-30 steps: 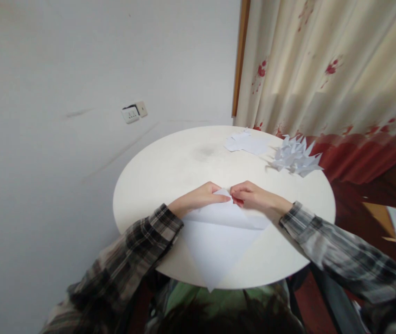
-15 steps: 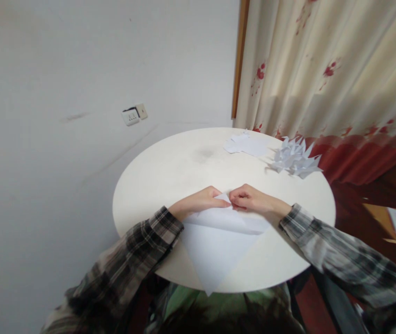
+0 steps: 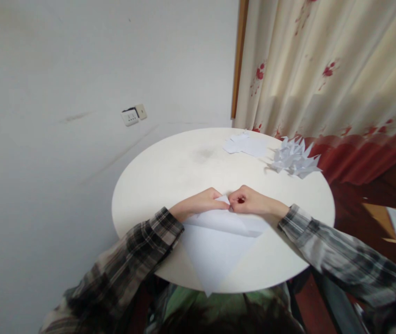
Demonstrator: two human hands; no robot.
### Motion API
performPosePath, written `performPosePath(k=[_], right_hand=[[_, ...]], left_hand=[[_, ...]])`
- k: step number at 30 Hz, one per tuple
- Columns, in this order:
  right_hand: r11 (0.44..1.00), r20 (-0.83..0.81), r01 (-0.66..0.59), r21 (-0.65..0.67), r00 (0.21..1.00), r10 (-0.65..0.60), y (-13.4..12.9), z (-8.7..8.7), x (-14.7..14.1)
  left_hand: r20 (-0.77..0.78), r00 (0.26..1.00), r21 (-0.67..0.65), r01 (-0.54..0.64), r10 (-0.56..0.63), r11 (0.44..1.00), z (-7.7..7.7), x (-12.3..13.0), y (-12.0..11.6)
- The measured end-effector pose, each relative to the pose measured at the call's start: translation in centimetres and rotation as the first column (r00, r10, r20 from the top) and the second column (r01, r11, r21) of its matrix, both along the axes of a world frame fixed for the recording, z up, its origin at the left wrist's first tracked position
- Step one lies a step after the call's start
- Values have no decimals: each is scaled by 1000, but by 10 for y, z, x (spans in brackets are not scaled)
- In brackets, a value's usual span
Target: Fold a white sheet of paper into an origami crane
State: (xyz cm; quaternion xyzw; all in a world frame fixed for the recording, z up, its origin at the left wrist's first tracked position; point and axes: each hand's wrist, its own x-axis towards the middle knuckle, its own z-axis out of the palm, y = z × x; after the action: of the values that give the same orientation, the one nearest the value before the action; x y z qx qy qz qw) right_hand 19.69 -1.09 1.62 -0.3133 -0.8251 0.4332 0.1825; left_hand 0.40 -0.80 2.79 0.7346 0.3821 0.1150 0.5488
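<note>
Before us a pale, scuffed wall [image 3: 62,60] fills the left side, and a cream curtain [image 3: 305,69] with red blossoms and a red lower band hangs at the right, a strip of wood trim [image 3: 240,60] between them. Below stands our round white bench [image 3: 156,171], with a greyish smudge towards its far side.

Our plaid sleeves [image 3: 128,260] slant in from both sides, bringing the forearms together over the near half of the bench.

Between them lies the white sheet [image 3: 213,255], turned like a diamond, its near corner poking past the bench's front edge. A line runs across its middle; beyond that the paper looks lifted and loosely curved, shaded towards the right.

Our left hand [image 3: 200,202] and right hand [image 3: 250,202] meet at the sheet's far corner, knuckles almost touching. At the far right of the bench sits a spiky cluster of folded paper [image 3: 295,157], with flat paper pieces [image 3: 248,144] just beside it. A wall socket [image 3: 130,117] shows beyond.

Our left fingers are clamped on the sheet, thumb on top. Our right fingers curl in at the same corner; we cannot tell whether they pinch it.
</note>
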Motion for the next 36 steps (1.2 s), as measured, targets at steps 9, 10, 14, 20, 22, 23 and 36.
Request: performPosePath(k=[9, 10, 14, 20, 22, 23, 36], right_hand=[[980, -34, 169, 107, 986, -166, -7, -2, -7], [977, -40, 181, 110, 983, -178, -7, -3, -8], [963, -83, 238, 123, 970, -229, -7, -6, -11], [950, -110, 287, 127, 955, -274, -9, -6, -14], [945, -112, 299, 131, 952, -285, -9, -6, -14], [943, -114, 307, 131, 949, -293, -9, -5, -15], [931, -290, 322, -170, 887, -360, -1, -9, -14]], left_hand=[[52, 988, 14, -143, 142, 990, -9, 4, 0], [49, 987, 30, -157, 155, 987, -9, 5, 0], [32, 980, 92, -198, 196, 976, -7, 6, -1], [26, 979, 146, -205, 204, 968, -6, 7, 0], [23, 978, 149, -210, 209, 966, -6, 7, 1], [23, 978, 149, -211, 210, 966, -6, 7, 1], [68, 972, 40, -227, 224, 973, 5, 6, -5]])
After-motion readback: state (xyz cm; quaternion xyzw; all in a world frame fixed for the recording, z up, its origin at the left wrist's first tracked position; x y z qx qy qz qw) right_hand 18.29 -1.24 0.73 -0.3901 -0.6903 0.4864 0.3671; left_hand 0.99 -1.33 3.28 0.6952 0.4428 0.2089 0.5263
